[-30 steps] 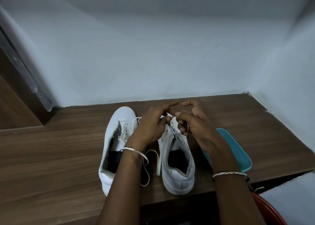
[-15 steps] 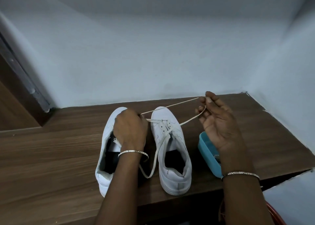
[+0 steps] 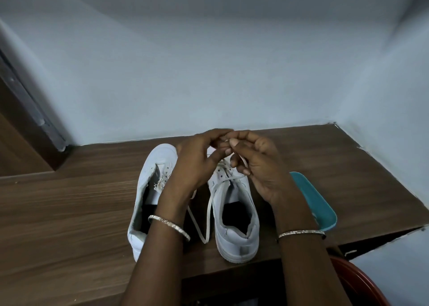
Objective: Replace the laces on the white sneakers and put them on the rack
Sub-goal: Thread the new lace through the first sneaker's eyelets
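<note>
A person's left hand (image 3: 197,164) and right hand (image 3: 257,166) meet above the toe of the right sneaker (image 3: 241,243) on a wooden top (image 3: 69,213). Half a second earlier the two hands were spread wide, drawing the lace (image 3: 205,224) taut across the shoe. Now they have closed in together, and the slack drops in a long loop between the pair.

The right hand's fingers are curled round a strand that runs up from the eyelets. The left thumb and forefinger are pressed together at the same spot, apparently pinching the lace as well. That suggests one pull-through is finished and the next crossing is being set up. Only the lowest eyelets of this shoe look threaded.

The left sneaker (image 3: 160,155) stands just beside it with no lace showing, so most of the job appears to lie ahead.

The hands cover the upper eyelet rows, and the lace tips cannot be made out among the fingertips. The left forearm crosses the left sneaker's opening. A teal tray (image 3: 311,199) sits partly behind the right wrist, with a red object (image 3: 355,280) cut off at the lower corner. No rack is in view.
</note>
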The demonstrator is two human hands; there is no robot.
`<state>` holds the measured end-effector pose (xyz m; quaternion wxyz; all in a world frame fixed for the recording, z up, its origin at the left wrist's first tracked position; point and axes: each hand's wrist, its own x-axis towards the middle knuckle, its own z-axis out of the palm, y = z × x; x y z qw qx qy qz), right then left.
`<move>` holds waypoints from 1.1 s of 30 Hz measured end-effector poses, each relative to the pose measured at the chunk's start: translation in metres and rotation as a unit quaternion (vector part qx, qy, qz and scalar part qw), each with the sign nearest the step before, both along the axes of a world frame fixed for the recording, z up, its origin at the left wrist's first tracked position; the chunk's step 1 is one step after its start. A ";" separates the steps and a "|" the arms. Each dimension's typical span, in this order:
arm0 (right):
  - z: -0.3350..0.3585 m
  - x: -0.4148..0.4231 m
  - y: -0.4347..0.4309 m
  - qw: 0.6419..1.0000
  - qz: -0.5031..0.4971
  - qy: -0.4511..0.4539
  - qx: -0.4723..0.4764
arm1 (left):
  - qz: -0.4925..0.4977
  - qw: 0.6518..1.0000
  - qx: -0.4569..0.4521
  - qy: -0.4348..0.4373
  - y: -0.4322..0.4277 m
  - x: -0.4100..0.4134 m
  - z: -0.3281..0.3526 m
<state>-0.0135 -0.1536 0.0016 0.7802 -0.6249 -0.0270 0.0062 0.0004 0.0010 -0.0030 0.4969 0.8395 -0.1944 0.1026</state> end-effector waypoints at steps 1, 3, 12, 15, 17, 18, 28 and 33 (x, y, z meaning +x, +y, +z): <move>0.000 0.000 0.000 1.000 -0.007 0.006 0.002 | 0.011 1.000 0.000 0.000 0.001 0.000 -0.001; 0.000 0.000 -0.003 1.000 -0.018 0.019 0.009 | 0.019 0.999 -0.023 0.011 0.002 0.000 -0.003; -0.004 0.002 -0.045 0.981 -0.085 0.058 0.165 | 0.367 0.925 -0.088 0.038 0.046 0.013 -0.024; -0.007 0.003 -0.056 0.968 -0.098 0.039 0.230 | 0.491 0.866 -0.015 0.095 0.053 0.012 -0.021; -0.009 0.003 -0.062 0.957 -0.110 0.017 0.267 | 0.525 0.841 0.002 0.131 0.057 0.011 -0.019; -0.009 0.004 -0.064 0.954 -0.116 0.006 0.276 | 0.530 0.837 0.008 0.136 0.059 0.009 -0.018; -0.006 0.004 -0.025 0.997 -0.032 -0.010 0.071 | 0.143 0.989 0.009 -0.023 0.027 0.002 0.003; 0.001 0.002 -0.010 1.000 0.017 -0.023 0.006 | -0.032 0.999 -0.023 0.020 0.004 -0.001 0.003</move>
